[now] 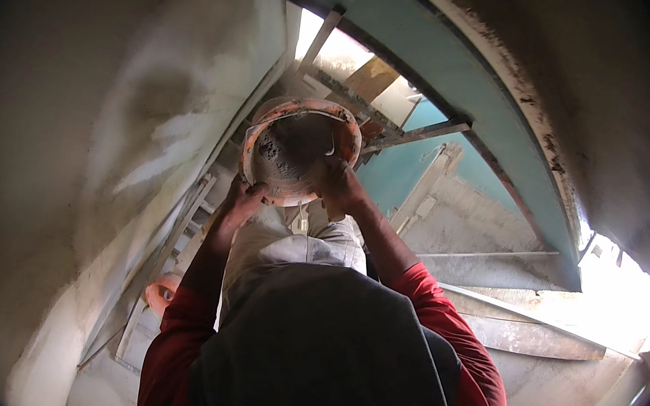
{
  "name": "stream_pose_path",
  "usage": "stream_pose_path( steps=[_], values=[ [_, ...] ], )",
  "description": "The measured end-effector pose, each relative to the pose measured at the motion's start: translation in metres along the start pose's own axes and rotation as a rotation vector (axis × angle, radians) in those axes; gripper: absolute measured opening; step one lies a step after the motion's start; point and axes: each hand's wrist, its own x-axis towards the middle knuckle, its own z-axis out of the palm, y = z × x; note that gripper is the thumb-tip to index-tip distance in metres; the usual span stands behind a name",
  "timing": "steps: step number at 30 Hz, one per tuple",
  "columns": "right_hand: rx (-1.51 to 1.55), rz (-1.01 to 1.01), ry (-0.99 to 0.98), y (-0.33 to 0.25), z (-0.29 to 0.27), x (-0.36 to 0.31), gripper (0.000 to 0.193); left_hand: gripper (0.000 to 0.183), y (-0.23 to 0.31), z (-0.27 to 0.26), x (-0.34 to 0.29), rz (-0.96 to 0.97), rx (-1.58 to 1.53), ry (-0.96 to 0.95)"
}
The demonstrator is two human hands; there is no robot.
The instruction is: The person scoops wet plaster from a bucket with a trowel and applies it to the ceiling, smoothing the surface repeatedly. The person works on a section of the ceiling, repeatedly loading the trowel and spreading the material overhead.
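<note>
Out in front of the body, just beyond a pair of pale, stained trousers (299, 250), holding up a round orange plastic bucket (312, 107) smeared with grey, open mouth toward the head camera. On the near left of that rim, clamping on with the bare left hand (245, 200), with fingers bent around the edge. Over on the right side, reaching across the rim with the bare right hand (335, 184), fingers bent too but partly lost against the dark interior; cannot tell whether pinching the rim or something inside. Down in the bucket, look, dusty grey material (287, 147), rough and clumped toward the left. Wearing red sleeves (459, 330) under a dark grey sleeveless top (317, 346), with both forearms stretched forward. By the left arm, lower down, spot a smaller-looking orange round container (161, 293). Along the left, note a stained, grey-beige wall (44, 139); across the top and right, a curving teal panel (432, 35) with dark edges. Past the bucket, catch a flat brown board (373, 78) close to thin grey bars (417, 136). Far right, strong white glare.
</note>
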Motion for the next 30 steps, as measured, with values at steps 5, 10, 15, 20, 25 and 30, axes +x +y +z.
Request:
stream_pose_path(
  steps=[5, 10, 15, 20, 25, 30],
  values=[
    [-0.303, -0.173, 0.191, -0.024, 0.006, 0.004, 0.017, 0.035, 0.046, -0.012, -0.007, 0.133, -0.069, 0.026],
    [-0.381, -0.062, 0.236, -0.073, -0.006, -0.019, 0.031, 0.027, 0.053, -0.012, 0.0, 0.22, -0.073, 0.006],
    [-0.281, 0.01, 0.206, -0.078, -0.055, -0.064, 0.033, 0.052, 0.043, 0.008, -0.005, 0.027, -0.545, -0.061],
    [-0.624, 0.175, 0.231, -0.077, -0.027, -0.043, 0.035, 0.024, 0.07, 0.006, -0.002, 0.114, -0.064, 0.007],
    [-0.209, 0.199, 0.054, -0.101, -0.031, -0.083, 0.04, 0.021, 0.088, -0.005, 0.001, 0.143, -0.075, 0.007],
    [-0.548, -0.202, 0.137, -0.099, -0.061, -0.067, 0.033, 0.022, 0.097, 0.001, -0.002, 0.197, -0.281, -0.079]
  ],
)
